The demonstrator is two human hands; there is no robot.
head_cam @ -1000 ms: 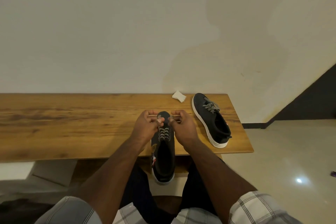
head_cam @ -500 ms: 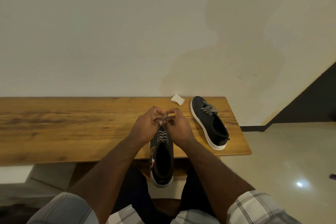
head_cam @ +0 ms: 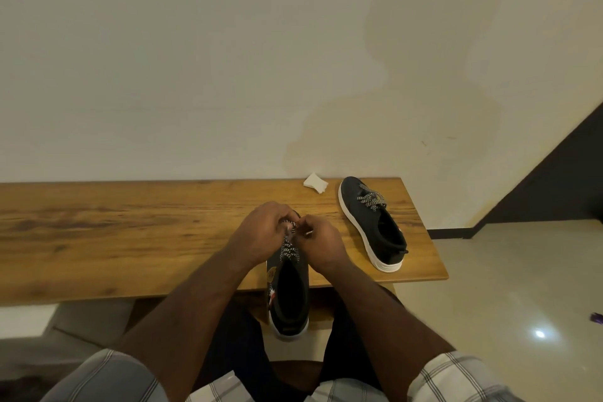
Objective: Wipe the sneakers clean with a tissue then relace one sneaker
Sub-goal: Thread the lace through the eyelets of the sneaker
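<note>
Near sneaker: I keep this black canvas sneaker with a white sole (head_cam: 288, 290) heel toward me, overhanging the long wooden bench (head_cam: 130, 238), so its eyelets face my fingers. My left hand (head_cam: 261, 235) and right hand (head_cam: 321, 240) each pinch the black-and-white patterned lace (head_cam: 288, 246) near the toe for threading. Count: two sneakers, the second black sneaker (head_cam: 372, 222) laced at right; one crumpled white tissue (head_cam: 316, 183) set aside by the wall, apparently after wiping.

Wooden bench (head_cam: 130, 238), stained wall (head_cam: 293, 59), seemingly tiled floor (head_cam: 522, 287)
</note>
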